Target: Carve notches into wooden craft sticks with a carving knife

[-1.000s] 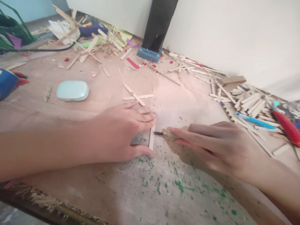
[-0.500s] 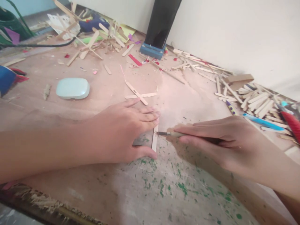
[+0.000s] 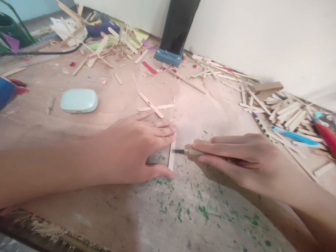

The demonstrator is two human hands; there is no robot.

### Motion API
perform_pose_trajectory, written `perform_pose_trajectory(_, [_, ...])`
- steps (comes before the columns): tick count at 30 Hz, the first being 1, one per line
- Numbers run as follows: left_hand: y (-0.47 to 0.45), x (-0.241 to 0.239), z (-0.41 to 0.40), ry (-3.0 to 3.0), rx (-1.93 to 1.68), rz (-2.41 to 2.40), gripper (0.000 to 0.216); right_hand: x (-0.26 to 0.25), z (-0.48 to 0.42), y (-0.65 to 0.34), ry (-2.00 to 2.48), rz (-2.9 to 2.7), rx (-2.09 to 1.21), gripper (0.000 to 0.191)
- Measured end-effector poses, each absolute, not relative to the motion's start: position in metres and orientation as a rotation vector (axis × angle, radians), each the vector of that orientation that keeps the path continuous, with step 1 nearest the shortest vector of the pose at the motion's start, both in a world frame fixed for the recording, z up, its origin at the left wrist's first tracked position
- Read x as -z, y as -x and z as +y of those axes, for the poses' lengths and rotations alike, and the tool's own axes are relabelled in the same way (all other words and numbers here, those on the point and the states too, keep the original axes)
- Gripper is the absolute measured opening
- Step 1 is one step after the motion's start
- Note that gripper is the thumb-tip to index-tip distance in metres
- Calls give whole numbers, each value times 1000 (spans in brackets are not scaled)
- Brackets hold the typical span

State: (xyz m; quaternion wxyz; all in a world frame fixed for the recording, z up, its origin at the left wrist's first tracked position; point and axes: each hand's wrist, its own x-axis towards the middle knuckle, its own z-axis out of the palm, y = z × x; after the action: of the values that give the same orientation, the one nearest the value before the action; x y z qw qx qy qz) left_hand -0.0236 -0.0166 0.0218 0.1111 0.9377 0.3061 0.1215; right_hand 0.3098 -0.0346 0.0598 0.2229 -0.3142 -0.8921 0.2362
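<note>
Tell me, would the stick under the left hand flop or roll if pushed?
The stick looks thin, straight and wooden, so probably light and fairly stiff. Flat, it would likely slide, not roll. Being narrow, it might snap if bent.

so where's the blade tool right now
In the head view, the blade tool is right of centre in the right hand, its tip at the wooden stick by the left hand.

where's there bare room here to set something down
One nearly bare patch of table lies between the crossed sticks and the stick pile at right; a smaller one, between the crossed sticks and the pale case. Nearer than the slim tool is open table, green-flecked. Crowded: back left, among jumbled sticks, and right, around the blue pen.
</note>
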Motion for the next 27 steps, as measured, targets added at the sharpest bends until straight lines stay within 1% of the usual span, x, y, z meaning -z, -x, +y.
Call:
perform_pose_trajectory(5, [26,-16,-19,-2753,-376,916,84,-58,-35,-316,920,-2481,-655,27])
perform_pose_trajectory(11, [34,1,-19,-2773,-609,845,78,-53,-33,-316,896,-2444,-686,28])
perform_pose_trajectory(14, [35,3,-19,-2760,-614,827,78,-49,-32,-315,847,-2404,-702,30])
perform_pose_trajectory(20, [34,1,-19,-2762,-608,828,77,-56,-33,-317,929,-2455,-715,27])
perform_pose_trajectory(27, [39,5,-17,-2744,-642,815,80,-54,-33,-317,888,-2428,-702,24])
